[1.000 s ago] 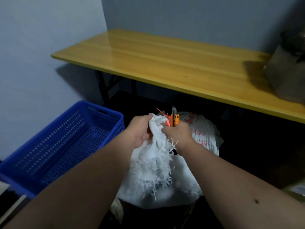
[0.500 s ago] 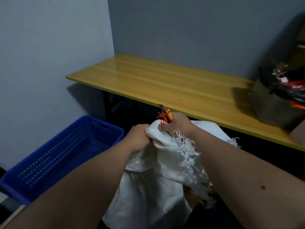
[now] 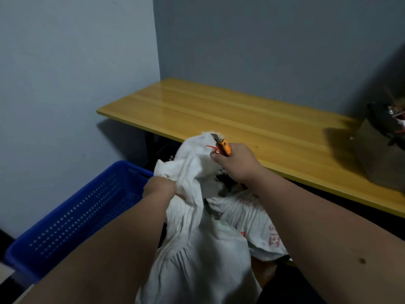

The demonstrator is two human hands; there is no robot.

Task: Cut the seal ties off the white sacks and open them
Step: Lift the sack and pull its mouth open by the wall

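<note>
My left hand [image 3: 159,189] grips the bunched neck of the white sack [image 3: 192,244] below the counter [image 3: 241,119], right-hand fingers [image 3: 215,156] hold the orange knife [image 3: 223,148] and red seal tie [image 3: 211,147], apparently cut free, so opening remains.

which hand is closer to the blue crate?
Left. The left hand grips the white sack right beside the blue crate, near its far corner. The right hand, holding the orange cutter, is farther away, across the sack from it.
</note>
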